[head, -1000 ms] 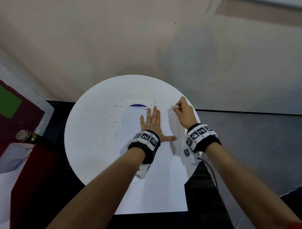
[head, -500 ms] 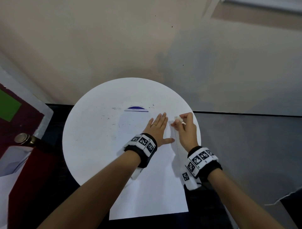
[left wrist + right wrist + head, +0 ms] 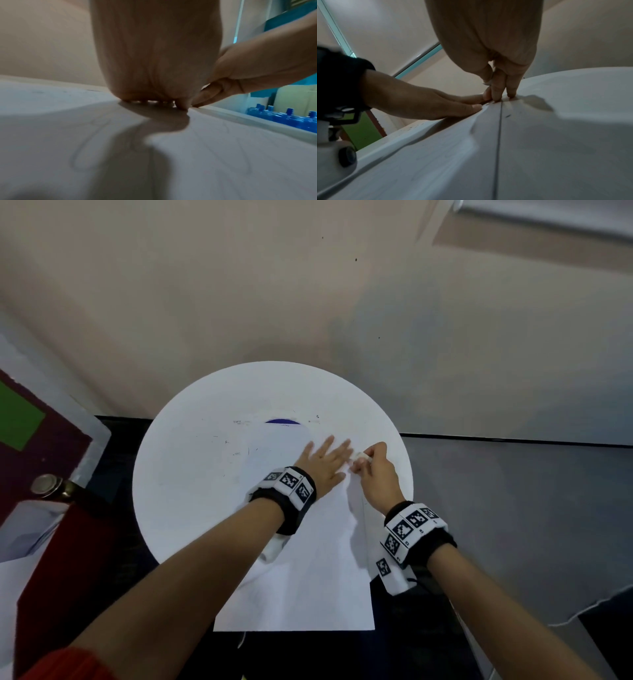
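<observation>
A white paper sheet (image 3: pixel 308 577) lies on a round white table (image 3: pixel 191 474), its near end hanging over the table's front edge. My left hand (image 3: pixel 327 455) lies flat on the sheet, fingers straight and spread, pointing up and to the right. My right hand (image 3: pixel 364 460) is right beside those fingertips, at the sheet's right edge. Its thumb and forefinger pinch a small white piece (image 3: pixel 363 455), while the other fingertips (image 3: pixel 511 93) touch the surface. The paper (image 3: pixel 453 135) wrinkles next to my left thumb (image 3: pixel 471 108). Only my left palm (image 3: pixel 154 67) shows in the left wrist view.
A purple half-round mark (image 3: pixel 282 421) peeks out beyond the sheet's far end. At the left stand a dark bottle with a metal cap (image 3: pixel 44 484) and a red object (image 3: pixel 68 559). Blue water bottles (image 3: pixel 291 119) stand beyond the table's right rim. A beige wall lies behind.
My right hand has drawn back from the sheet's far right corner to beside my left fingertips. My left hand has turned its fingers to the right.
</observation>
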